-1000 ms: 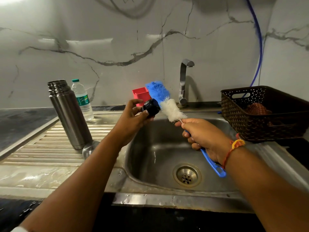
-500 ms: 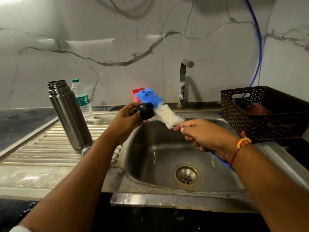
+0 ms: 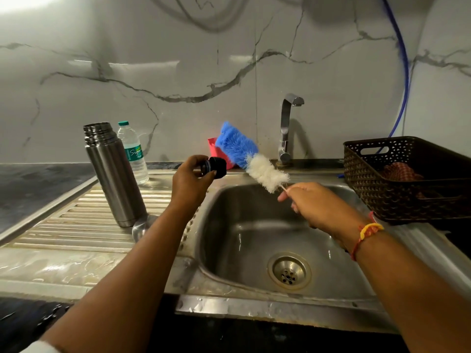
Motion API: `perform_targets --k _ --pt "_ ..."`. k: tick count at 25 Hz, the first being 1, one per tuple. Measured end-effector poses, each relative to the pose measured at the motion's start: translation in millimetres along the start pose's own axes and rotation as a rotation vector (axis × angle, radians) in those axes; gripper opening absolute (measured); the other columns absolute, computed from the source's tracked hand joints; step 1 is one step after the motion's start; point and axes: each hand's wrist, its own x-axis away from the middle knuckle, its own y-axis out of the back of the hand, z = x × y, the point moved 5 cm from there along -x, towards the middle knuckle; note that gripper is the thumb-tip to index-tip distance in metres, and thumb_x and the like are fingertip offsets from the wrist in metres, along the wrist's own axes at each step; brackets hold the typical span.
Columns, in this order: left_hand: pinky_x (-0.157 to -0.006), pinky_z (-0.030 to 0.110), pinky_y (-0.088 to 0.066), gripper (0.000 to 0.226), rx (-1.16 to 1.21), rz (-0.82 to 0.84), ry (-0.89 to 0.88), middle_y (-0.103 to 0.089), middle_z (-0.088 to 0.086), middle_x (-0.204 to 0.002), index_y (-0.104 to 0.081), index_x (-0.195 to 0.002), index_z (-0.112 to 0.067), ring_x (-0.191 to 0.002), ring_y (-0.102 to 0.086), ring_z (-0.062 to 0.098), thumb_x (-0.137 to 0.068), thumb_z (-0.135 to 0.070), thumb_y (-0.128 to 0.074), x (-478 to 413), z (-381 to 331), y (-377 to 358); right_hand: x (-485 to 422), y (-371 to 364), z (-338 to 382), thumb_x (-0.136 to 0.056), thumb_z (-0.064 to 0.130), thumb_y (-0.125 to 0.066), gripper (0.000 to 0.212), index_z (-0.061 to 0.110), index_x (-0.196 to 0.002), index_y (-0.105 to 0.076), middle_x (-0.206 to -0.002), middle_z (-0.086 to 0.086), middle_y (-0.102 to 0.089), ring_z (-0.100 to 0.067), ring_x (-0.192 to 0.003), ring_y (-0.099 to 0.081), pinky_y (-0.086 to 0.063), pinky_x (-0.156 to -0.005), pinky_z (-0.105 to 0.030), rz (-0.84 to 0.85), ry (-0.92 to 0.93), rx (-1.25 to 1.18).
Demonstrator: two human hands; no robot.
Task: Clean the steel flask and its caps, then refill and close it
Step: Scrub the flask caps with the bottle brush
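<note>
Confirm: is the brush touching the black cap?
Cannot tell. In the head view the brush borders the cap in outline, but a gap in depth could be hidden.

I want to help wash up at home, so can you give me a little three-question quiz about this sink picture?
1. True or false: the tall steel flask stands on the ribbed steel draining board with no cap on its mouth.
2. Which hand has its fingers round the small black round cap? A) the left hand B) the right hand C) neither hand
3. Fill in the gap: on the long brush with blue and white bristles, the bristles nearest the right hand are ____.

Key: 1 true; 2 A; 3 white.
</note>
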Motion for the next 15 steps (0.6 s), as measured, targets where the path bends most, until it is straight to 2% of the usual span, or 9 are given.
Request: perform_targets --k 2,4,7,10,12,15 --pt "-0.072 0.027 -0.057 0.042 0.004 -0.029 0.028 -0.068 0.009 -0.122 -0.062 -0.130 -0.018 -0.107 -0.067 0.025 -0.091 -0.008 -0.074 -2 2 2 -1 -4 -3 -0.100 0.022 -0.042 0.024 0.025 -0.090 -0.064 -0.074 -0.002 -0.056 -0.015 -0.064 -0.049 -0.040 -0.056 -0.030 -0.023 0.000 -0.014" --pt "-0.065 0.019 -0.051 0.042 0.027 -0.041 0.038 -0.069 0.008 -0.122 -0.062 -0.130 -0.019 -0.108 -0.067 0.023 -0.091 -0.010 -0.074 -2 3 3 1 -7 -2 -0.101 0.023 -0.046 0.015 0.023 -0.098 -0.061 -0.079 -0.004 -0.063 -0.014 -0.064 -0.052 -0.043 -0.054 -0.027 -0.017 0.028 -0.047" --pt "-0.070 0.017 -0.051 0.041 0.029 -0.068 0.032 -0.070 0.006 -0.121 -0.062 -0.128 -0.019 -0.108 -0.067 0.020 -0.090 -0.014 -0.077 0 1 4 3 -10 4 -0.102 0.026 -0.048 0.015 0.023 -0.105 -0.062 -0.082 0.003 -0.061 -0.009 -0.071 -0.055 -0.043 -0.064 -0.025 -0.017 0.108 0.018" --pt "-0.088 0.033 -0.059 0.043 0.012 -0.124 0.044 -0.072 0.004 -0.117 -0.064 -0.125 -0.018 -0.105 -0.068 0.018 -0.086 -0.021 -0.082 0 1 8 6 -12 6 -0.103 0.028 -0.043 0.022 0.027 -0.108 -0.064 -0.088 0.000 -0.062 -0.014 -0.084 -0.057 -0.044 -0.071 -0.030 0.013 0.091 0.064" --pt "-0.094 0.041 -0.059 0.043 0.019 -0.154 0.062 -0.073 0.003 -0.113 -0.066 -0.123 -0.019 -0.102 -0.069 0.018 -0.084 -0.022 -0.083 -1 2 12 8 -14 6 -0.104 0.028 -0.042 0.023 0.031 -0.104 -0.065 -0.088 -0.008 -0.065 -0.019 -0.080 -0.056 -0.044 -0.069 -0.031 0.050 0.087 0.082" --pt "-0.094 0.035 -0.058 0.043 0.017 -0.125 0.032 -0.072 0.003 -0.114 -0.066 -0.123 -0.017 -0.103 -0.069 0.017 -0.084 -0.021 -0.083 4 -3 6 7 -22 6 -0.103 0.027 -0.043 0.022 0.030 -0.107 -0.065 -0.078 -0.006 -0.061 -0.017 -0.071 -0.053 -0.045 -0.065 -0.032 0.063 0.092 0.104"
